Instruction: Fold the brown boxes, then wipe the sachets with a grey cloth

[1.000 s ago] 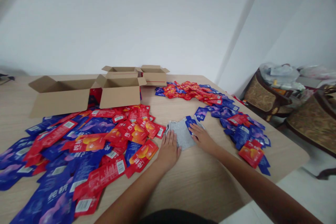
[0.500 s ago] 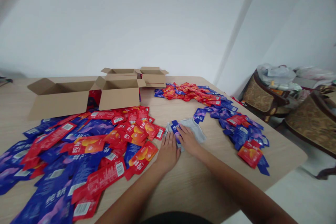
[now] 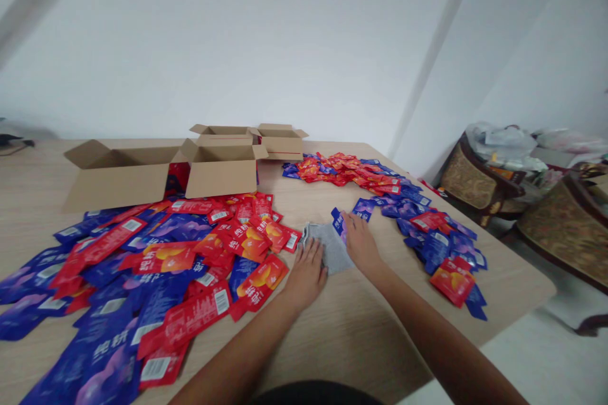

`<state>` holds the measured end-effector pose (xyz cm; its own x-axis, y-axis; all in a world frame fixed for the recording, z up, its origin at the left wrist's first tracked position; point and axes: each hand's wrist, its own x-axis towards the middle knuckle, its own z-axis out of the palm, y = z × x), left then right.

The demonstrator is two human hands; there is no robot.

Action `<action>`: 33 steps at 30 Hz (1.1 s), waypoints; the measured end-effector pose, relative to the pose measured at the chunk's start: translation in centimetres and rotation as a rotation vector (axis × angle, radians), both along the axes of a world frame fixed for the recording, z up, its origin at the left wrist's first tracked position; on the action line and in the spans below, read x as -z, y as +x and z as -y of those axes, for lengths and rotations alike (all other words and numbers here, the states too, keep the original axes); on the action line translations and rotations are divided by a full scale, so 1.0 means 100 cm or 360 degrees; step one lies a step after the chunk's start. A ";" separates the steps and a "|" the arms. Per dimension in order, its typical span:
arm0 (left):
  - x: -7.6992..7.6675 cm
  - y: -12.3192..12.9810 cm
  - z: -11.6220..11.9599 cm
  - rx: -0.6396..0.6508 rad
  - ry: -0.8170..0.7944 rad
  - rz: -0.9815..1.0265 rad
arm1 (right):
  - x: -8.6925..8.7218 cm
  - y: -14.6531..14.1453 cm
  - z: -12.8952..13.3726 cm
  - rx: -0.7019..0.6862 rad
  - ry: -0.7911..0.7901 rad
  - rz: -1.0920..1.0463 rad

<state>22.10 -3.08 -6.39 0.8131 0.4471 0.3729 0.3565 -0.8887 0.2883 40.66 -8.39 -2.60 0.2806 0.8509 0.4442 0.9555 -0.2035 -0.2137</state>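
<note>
A grey cloth [image 3: 335, 254] lies flat on the table. My left hand [image 3: 305, 273] rests on its left side with the fingers stretched out. Over the cloth's right edge, my right hand [image 3: 361, 245] grips a blue packet [image 3: 338, 223] with white characters, held at a tilt. Part of this packet is hidden behind the fingers. Just past the right hand, another blue packet [image 3: 365, 208] lies on the table.
To the left spreads a heap of red packets [image 3: 247, 240] and blue packets [image 3: 109, 329]. Open cardboard boxes [image 3: 221, 178] stand behind it. More packets [image 3: 351, 168] curve along the far and right side. Chairs [image 3: 468, 177] with plastic bags are beyond the right edge.
My right hand has lifted the blue packet off the middle of the cloth and moved it right. The cloth now shows a narrower outline. My left hand has stayed on it.
</note>
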 end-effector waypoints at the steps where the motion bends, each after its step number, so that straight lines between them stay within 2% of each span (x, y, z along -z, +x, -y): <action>1: -0.002 -0.001 0.000 0.0081 -0.0016 0.0069 | -0.001 -0.009 0.003 -0.0088 0.0012 -0.0013; 4: -0.006 -0.003 0.002 0.0279 -0.0090 0.0231 | 0.005 -0.036 0.013 -0.0363 0.0067 -0.0171; 7: -0.008 -0.003 0.003 0.0307 -0.0190 0.0244 | 0.018 -0.049 0.020 -0.0472 0.0151 -0.0402; 9: -0.007 -0.001 0.001 0.0285 -0.0240 0.0228 | 0.030 -0.048 0.021 -0.0548 0.0106 -0.0429; 12: -0.004 0.002 -0.003 0.0330 -0.0334 0.0274 | 0.047 -0.036 0.014 -0.0641 -0.0062 -0.0289; 16: -0.001 0.005 -0.011 0.0400 -0.0450 0.0374 | 0.057 -0.014 -0.017 -0.0619 -0.0237 -0.0134; 20: 0.001 0.005 -0.012 0.0368 -0.0480 0.0365 | 0.045 0.007 -0.062 -0.0495 -0.0345 -0.0130; 24: 0.001 0.002 -0.011 0.0350 -0.0473 0.0325 | 0.029 0.014 -0.090 -0.0199 -0.0282 -0.0236; 29: -0.002 0.000 -0.010 0.0337 -0.0459 0.0303 | 0.026 0.009 -0.096 0.0082 0.0228 -0.0579; 31: -0.002 0.000 -0.009 0.0332 -0.0441 0.0294 | 0.023 0.007 -0.093 0.0138 0.0332 -0.0816; 33: -0.001 -0.001 -0.009 0.0334 -0.0425 0.0307 | 0.013 0.005 -0.085 0.0115 0.0378 -0.0883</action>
